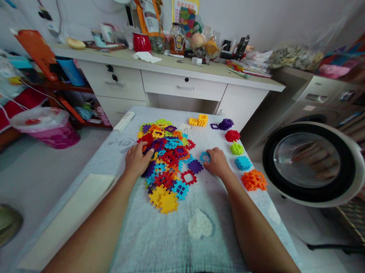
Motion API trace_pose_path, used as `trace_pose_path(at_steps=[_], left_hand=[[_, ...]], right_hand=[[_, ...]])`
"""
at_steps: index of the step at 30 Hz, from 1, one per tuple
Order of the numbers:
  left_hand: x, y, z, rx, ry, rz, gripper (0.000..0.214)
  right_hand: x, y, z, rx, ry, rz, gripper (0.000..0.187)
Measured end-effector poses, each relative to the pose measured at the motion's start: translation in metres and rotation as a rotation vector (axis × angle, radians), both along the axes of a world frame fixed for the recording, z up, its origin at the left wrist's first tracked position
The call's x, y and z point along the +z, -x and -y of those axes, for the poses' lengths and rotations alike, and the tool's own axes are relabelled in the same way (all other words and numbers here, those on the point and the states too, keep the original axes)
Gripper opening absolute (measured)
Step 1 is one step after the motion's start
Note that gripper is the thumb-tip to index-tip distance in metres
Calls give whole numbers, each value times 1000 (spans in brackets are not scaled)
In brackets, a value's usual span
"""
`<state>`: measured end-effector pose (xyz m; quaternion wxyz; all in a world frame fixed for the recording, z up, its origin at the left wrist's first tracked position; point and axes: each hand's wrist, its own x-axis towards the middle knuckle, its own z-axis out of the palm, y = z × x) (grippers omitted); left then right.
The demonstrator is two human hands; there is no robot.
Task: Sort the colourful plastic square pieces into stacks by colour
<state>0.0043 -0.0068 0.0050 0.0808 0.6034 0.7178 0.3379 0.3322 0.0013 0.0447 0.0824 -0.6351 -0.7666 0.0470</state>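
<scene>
A heap of colourful plastic interlocking tiles (pixel 167 160) lies in the middle of a small table covered by a pale blue cloth (pixel 170 234). My left hand (pixel 137 159) rests on the heap's left edge, fingers curled over red and purple tiles. My right hand (pixel 217 162) is at the heap's right side, its fingers closed on a blue ring-shaped tile (pixel 204 156). Along the right edge sit sorted stacks: orange (pixel 254 180), blue (pixel 243 163), green (pixel 236 148), red (pixel 232 135), purple (pixel 225 124) and yellow (pixel 198 120).
A white remote (pixel 124 121) lies at the table's far left corner. Behind stands a cluttered white desk with drawers (pixel 185 85). A washing machine with its door open (pixel 313 163) is close on the right. A pink lined bin (pixel 48 127) stands on the floor at left.
</scene>
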Motion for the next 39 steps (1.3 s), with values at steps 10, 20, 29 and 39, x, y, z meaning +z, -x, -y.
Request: trace_pose_path(at_steps=[10,20,29,39], left_hand=[[1,1,-1,-4,26,-16,46],[2,1,-1,-6,45,-12,50],[0,4,-2,-26,28,-12,52],[0,3,0,-26,5,4,47]], right_hand=[[70,-98,-3,165,37,23,44],[63,-169,-2,125,199,24,51],[51,-183,-7,219,190,-10,54],[77,-92,20,327,-1,-178,43]])
